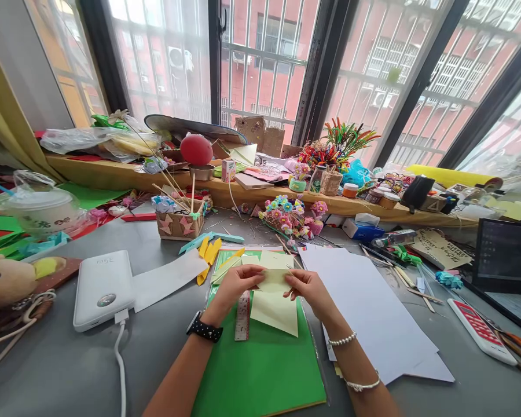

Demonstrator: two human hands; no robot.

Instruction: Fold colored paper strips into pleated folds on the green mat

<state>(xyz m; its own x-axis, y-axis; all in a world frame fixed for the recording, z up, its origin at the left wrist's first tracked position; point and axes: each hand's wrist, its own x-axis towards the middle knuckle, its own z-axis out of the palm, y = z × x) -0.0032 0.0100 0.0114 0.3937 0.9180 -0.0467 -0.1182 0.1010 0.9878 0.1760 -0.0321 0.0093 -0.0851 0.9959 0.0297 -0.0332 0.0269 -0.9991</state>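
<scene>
Between my two hands is a small pale yellow-green piece of paper (274, 280), held up over the green board. My left hand (239, 282) pinches its left edge, and my right hand (307, 287) pinches the right edge. Below it, a larger pale yellow-green sheet (274, 313) lies on the green board (260, 370). A short ruler (242, 317) with a printed pattern rests beside that sheet, near my left wrist. More pale green paper (226, 267) lies just past my left hand. Folded yellow paper strips (208, 258) are at the board's far left corner.
White sheets (373, 313) are stacked to the right. A white power bank (105, 289) with a cable stands left, near a white paper strip (169, 281). Beyond are a cardboard box (179, 225) of sticks and crocheted flowers (286, 215). A calculator (481, 331) and laptop (507, 260) sit far right.
</scene>
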